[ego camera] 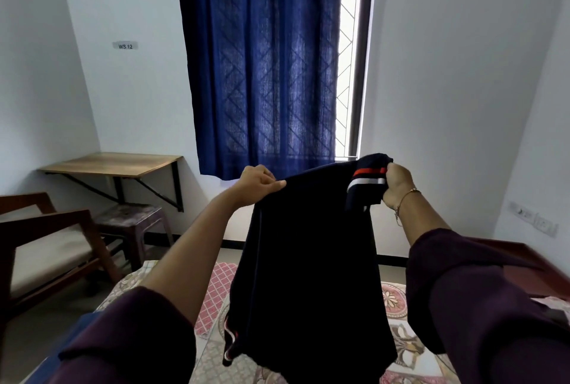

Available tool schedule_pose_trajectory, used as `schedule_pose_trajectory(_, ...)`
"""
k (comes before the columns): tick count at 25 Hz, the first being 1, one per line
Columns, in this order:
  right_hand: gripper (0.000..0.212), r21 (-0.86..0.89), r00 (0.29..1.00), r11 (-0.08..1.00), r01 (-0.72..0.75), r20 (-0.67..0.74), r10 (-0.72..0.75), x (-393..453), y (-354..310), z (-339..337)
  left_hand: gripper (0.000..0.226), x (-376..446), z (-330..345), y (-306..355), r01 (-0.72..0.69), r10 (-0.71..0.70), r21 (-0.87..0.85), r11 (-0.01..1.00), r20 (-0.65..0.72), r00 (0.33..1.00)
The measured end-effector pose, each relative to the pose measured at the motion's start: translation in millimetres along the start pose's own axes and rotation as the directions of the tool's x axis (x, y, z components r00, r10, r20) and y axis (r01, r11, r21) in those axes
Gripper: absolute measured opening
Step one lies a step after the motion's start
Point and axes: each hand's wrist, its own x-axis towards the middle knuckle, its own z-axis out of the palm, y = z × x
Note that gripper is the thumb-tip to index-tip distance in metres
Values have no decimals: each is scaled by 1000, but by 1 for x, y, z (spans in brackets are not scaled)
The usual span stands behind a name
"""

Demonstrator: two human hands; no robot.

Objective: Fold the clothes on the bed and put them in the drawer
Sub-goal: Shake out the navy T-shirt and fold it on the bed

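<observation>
- Head view cuts off both arms at the bottom edge, so only the dark sleeves and forearms show; the dark garment (308,275) hides much of the patterned bed cover (216,291) beneath it, and its lower hem runs out of frame
- No drawer can be made out; the garment's exact type is hard to tell, though red and white stripes mark one cuff
- Left hand (257,181) is raised, fingers curled, pinching the garment's top edge
- Right hand (398,183), with a thin bracelet at the wrist, grips the striped cuff at the same height
- Garment hangs between the hands, in front of the blue curtain (262,59), above the bed
</observation>
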Motion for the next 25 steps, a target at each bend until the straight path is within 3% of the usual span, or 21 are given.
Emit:
schedule_pose_trajectory(2,25,-31,978,999,11,210,-4,-2,-2,9,36,-2,-9,15,38,-33,-216,976,25,999)
schedule_pose_trajectory(5,11,-279,911,959,58,407,64,-12,-1,30,42,3,-13,35,71,-67,-414,908,24,997)
schedule_pose_trajectory(6,15,-390,892,915,102,443,89,-19,0,39,41,7,-13,42,94,-96,-469,878,21,995)
schedule_pose_trajectory(8,49,-581,884,790,196,453,114,-27,9,55,36,16,-10,53,177,-201,-599,781,27,979)
schedule_pose_trajectory(9,49,-624,885,745,238,455,97,-30,16,65,33,22,-7,57,219,-272,-663,716,25,962)
schedule_pose_trajectory(13,18,-497,876,732,465,379,-299,-43,38,96,23,34,-2,68,257,-500,-788,559,-73,863)
schedule_pose_trajectory(15,19,-386,810,724,572,401,-427,-49,40,100,16,34,-5,73,193,-538,-845,498,-127,833)
schedule_pose_trajectory(17,34,-416,723,607,677,530,-443,-55,43,99,11,31,-9,79,140,-562,-901,411,-130,817)
schedule_pose_trajectory(18,36,-475,701,525,706,574,-423,-56,45,98,12,32,-12,79,118,-557,-896,428,-159,815)
schedule_pose_trajectory(20,26,-588,715,407,699,559,-421,-48,51,95,24,31,-17,75,78,-507,-801,593,-297,809)
schedule_pose_trajectory(23,18,-714,806,394,579,429,-408,-32,52,84,42,24,-25,66,16,-387,-637,771,-447,807)
schedule_pose_trajectory(25,19,-748,840,407,524,376,-391,-24,47,77,39,20,-28,59,19,-207,-340,940,-525,826)
